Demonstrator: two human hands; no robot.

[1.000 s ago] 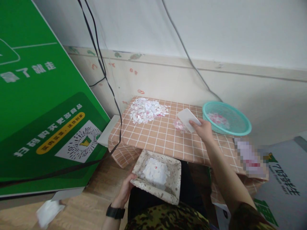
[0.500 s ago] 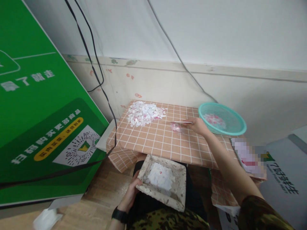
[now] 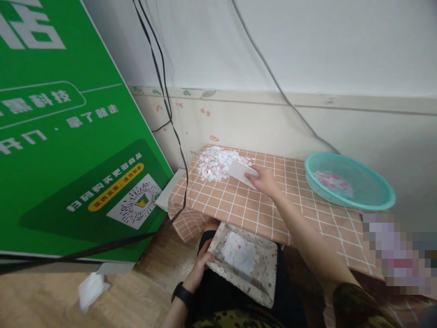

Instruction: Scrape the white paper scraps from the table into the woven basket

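My right hand [image 3: 262,180] grips a flat white card [image 3: 241,172] over the checked tablecloth. The card's far end reaches the near right edge of a pile of white and pink paper scraps [image 3: 214,161]; whether it touches them I cannot tell. Below the table edge, my left hand [image 3: 202,265] is closed on the left rim of a speckled, stone-patterned tray [image 3: 271,273] resting on my lap. White paper scraps [image 3: 239,253] with a small pink bit lie inside the tray.
A turquoise mesh basket [image 3: 389,202] holding pink and white scraps stands at the table's right. A green printed board [image 3: 85,123] leans in from the left, with black cords [image 3: 186,182] hanging beside it. White crumpled plastic [image 3: 92,291] lies on the floor.
My right hand has moved left with the card, from the table's middle to the scrap pile. The view has shifted left. My left hand keeps its hold on the tray.
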